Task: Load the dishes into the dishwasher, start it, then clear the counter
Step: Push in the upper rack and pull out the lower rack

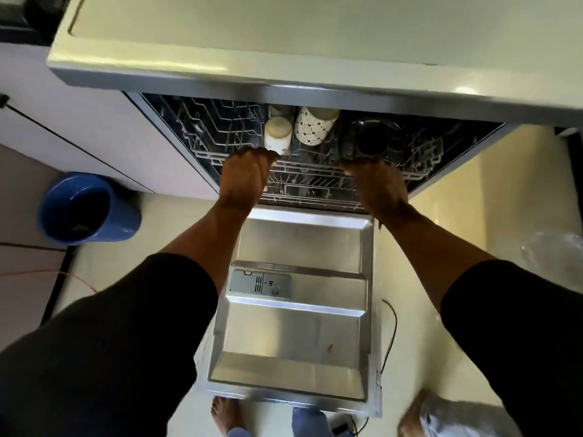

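Observation:
The dishwasher stands open below the counter, its steel door [296, 313] folded down flat towards me. The upper wire rack [220, 134] is partly out. On it stand a cream cup [277, 134], a white patterned mug [312, 126] and a dark glass bowl [375, 138]. My left hand [244, 178] grips the rack's front rail just below the cream cup. My right hand [375, 187] holds the same front rail under the dark bowl, its fingers curled over the wire.
The pale counter top [284, 42] overhangs the machine. A blue bucket [85, 209] stands on the floor at the left. A black cable [391, 335] runs beside the door on the right. My bare feet [225, 417] are at the door's near edge.

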